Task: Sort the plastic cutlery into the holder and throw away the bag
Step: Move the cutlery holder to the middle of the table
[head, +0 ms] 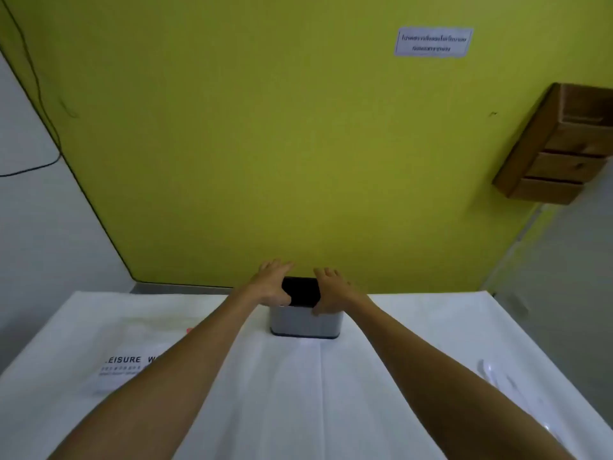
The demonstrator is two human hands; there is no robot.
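Note:
A silver rectangular holder (304,323) with a dark open top stands at the far middle of the white-covered table. My left hand (270,283) grips its left upper edge, thumb over the rim and fingers stretched behind. My right hand (331,288) grips its right upper edge the same way. A clear plastic bag (132,356) with a printed label lies flat on the left, partly under my left forearm. Pale plastic cutlery (497,376) lies loose on the cloth at the right, faint against the white.
The table's white cloth (298,393) reaches the yellow-green wall behind the holder. A wooden wall shelf (557,147) hangs at the upper right, a paper sign (433,41) above it. A black cable (36,94) runs down the wall at the left.

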